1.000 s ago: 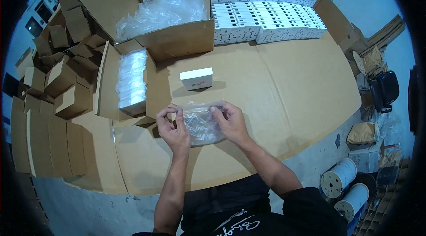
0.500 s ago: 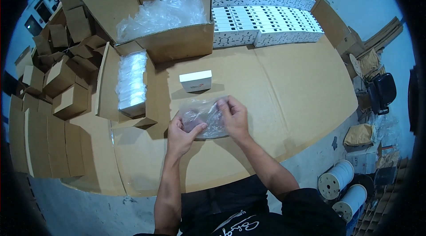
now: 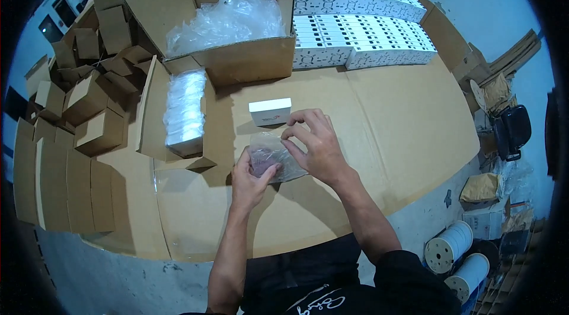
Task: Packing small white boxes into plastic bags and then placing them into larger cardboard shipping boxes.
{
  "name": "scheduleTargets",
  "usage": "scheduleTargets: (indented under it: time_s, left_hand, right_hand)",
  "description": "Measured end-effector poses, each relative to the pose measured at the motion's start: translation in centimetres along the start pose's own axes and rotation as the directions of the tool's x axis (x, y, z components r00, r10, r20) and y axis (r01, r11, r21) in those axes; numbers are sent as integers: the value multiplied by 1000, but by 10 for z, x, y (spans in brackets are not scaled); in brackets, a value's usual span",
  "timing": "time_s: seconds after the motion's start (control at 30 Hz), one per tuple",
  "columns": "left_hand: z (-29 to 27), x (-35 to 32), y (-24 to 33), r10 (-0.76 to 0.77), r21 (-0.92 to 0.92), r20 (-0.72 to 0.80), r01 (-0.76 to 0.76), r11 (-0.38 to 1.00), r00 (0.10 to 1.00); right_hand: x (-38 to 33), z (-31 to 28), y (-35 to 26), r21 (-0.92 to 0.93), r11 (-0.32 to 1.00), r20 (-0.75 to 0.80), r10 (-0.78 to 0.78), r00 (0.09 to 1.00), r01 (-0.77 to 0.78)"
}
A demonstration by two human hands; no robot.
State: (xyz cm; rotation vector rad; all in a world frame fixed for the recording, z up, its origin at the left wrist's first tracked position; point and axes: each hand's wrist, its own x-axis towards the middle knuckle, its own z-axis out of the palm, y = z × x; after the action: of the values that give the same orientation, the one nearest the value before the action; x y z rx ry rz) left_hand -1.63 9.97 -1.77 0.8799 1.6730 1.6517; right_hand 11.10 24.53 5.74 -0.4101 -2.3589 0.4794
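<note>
My left hand (image 3: 249, 183) grips the left side of a clear plastic bag (image 3: 274, 160), with the thumb lying across its front. The bag is thin and crinkled, held low over the cardboard-covered table; whether anything is inside it is hard to make out. Just above the bag's right side, my right hand (image 3: 325, 150) hovers with bent fingers apart, and nothing shows between them. A small white box (image 3: 270, 113) stands on the table just beyond the bag, close to my right fingertips.
To the left, a narrow open carton (image 3: 208, 137) holds a row of plastic-wrapped white boxes (image 3: 185, 110). Behind it, a big carton (image 3: 249, 60) contains loose clear bags (image 3: 228, 24). Stacked white boxes (image 3: 391, 57) line the back right. Brown cartons (image 3: 98, 131) crowd the far left.
My right hand has let go of the bag's right edge and lifted, its fingers spreading apart. The left hand keeps its hold. The whole view has shifted slightly.
</note>
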Motion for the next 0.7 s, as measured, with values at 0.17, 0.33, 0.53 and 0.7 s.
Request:
scheduleTargets:
  time_s: [0.17,0.33,0.53,0.7]
  left_hand:
    - [-3,3,-5,-2,70,-37,4,998,999]
    - [0,0,2,37,125,-42,-32,992,998]
    - [-1,-1,-1,-19,-17,-29,19,1000,999]
    - [-1,-1,6,51,64,-25,-49,997,998]
  right_hand:
    - [-2,-3,3,44,990,71,-139,988,137]
    - [9,-8,-1,124,989,363,-126,923,86]
    - [29,-23,-8,137,984,663,-9,748,-110]
    - [25,-22,-2,141,990,628,-100,772,14]
